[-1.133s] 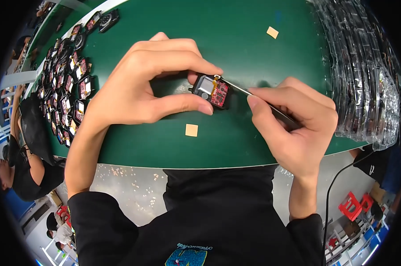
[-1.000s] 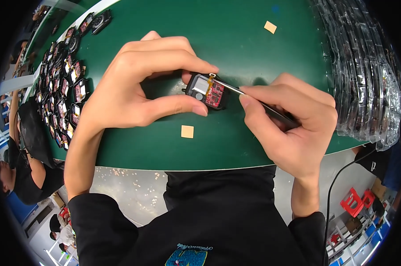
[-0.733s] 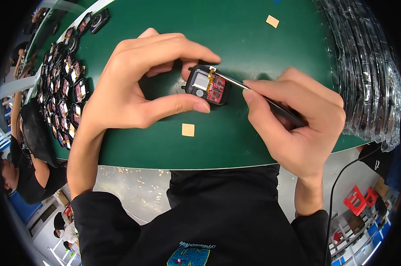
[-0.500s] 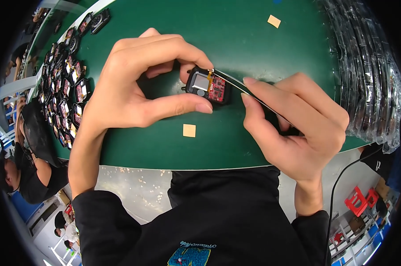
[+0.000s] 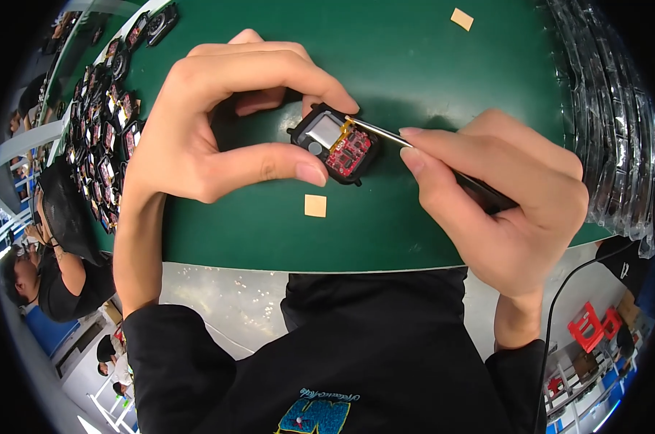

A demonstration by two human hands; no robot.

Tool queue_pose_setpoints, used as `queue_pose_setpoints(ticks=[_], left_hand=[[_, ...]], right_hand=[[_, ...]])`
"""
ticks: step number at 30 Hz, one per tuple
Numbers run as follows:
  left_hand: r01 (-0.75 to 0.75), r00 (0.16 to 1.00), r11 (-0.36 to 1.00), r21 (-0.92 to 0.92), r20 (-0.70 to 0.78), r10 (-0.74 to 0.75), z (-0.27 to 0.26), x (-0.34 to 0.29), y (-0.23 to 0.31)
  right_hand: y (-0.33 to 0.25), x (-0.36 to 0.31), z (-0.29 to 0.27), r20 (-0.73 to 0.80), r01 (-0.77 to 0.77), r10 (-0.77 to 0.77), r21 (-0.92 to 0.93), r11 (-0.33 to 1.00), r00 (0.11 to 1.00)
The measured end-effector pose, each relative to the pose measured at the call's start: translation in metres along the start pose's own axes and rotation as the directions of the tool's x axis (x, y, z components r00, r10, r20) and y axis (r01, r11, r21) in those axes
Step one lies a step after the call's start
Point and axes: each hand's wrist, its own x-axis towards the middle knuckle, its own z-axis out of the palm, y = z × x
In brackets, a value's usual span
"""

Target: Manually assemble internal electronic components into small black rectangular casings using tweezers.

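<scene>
Left hand [image 5: 197,137]: arches over the small black module [image 5: 335,145]; the thumb and forefinger are clenched on its near and far edges, pinning it flat so that it cannot slide under the tool.
Right hand [image 5: 508,210]: grasps the slim metal tool [image 5: 385,133] in a pen grip, close to its tip, which suits fine control.
Module position: rests on the green desk [image 5: 414,65], centrally in front of the person, between the two hands. The open face points up, exposing a silver cell and a red circuit board.
Tool position: lies at a shallow angle from the right; the tip meets the module at the upper edge of the red board, beside a small orange flex strip. The exact contact point is too small to tell.
Tan squares: one tan square [image 5: 315,205] lies on the desk just below the module; a second tan square [image 5: 462,19] lies well apart, at the far right.
Module stock: a crowd of similar black modules [image 5: 103,123] is spread at the left edge, within reach of the left hand.
Bag stack: a stack of clear plastic bags [image 5: 610,123] runs along the right side of the desk.
</scene>
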Motion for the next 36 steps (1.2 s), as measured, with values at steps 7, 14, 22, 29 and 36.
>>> queue_pose_setpoints(ticks=[7,14,22,29,36], left_hand=[[-0.049,0.998,0.998,0.034,0.032,0.048,-0.0012,0.0034,0.0008],[-0.02,0.999,0.999,0.038,0.041,0.018,-0.0002,-0.0001,0.0018],[-0.081,0.996,0.995,0.052,0.03,0.08,0.0021,0.0041,0.003],[-0.098,0.994,0.993,0.074,0.059,0.093,-0.0012,0.0037,0.0041],[-0.097,0.994,0.992,0.082,0.047,0.093,0.001,0.0028,0.0057]], right_hand=[[-0.0015,-0.0023,-0.0014,0.015,-0.03,0.03,0.011,0.999,0.999],[0.0015,-0.0028,0.0037,0.003,-0.034,0.034,0.027,0.999,0.999],[0.0011,-0.0035,0.0034,-0.009,-0.023,0.023,0.024,0.999,1.0],[0.0028,-0.004,0.0037,-0.019,-0.004,0.005,0.024,1.0,1.0],[0.0055,-0.0062,0.0059,-0.05,0.034,-0.032,0.038,0.999,0.998]])
